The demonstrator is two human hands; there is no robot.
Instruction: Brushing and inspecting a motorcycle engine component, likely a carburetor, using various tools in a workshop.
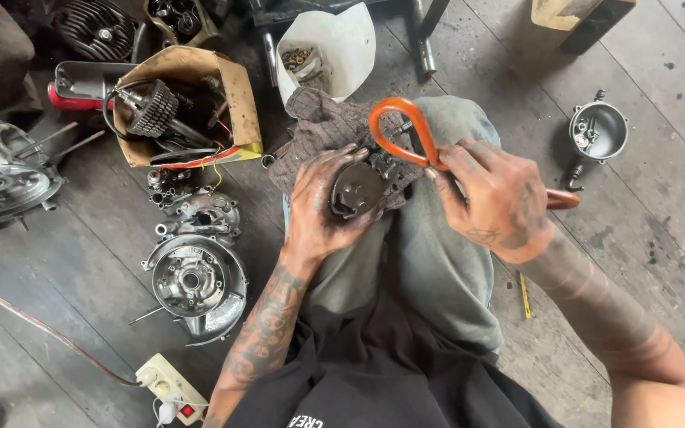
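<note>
Left hand (319, 208) holds the dark part (356, 190) on my knee; right hand (495, 198) grips the orange hose (396, 135). I keep both steady.

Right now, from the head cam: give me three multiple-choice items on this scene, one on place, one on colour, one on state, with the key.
1. Where does the dark engine part rest?
A. on a grey rag on the person's knee
B. inside the cardboard box
C. on the power strip

2. What colour is the looped hose?
A. blue
B. orange
C. white

3. What is the left hand doing?
A. hanging free
B. gripping the dark engine part
C. lifting the metal bowl

Key: 1 A, the grey rag lies across the knee under the part. 2 B, the loop is plainly orange. 3 B, its fingers wrap the part while the right hand pinches the hose.
</note>
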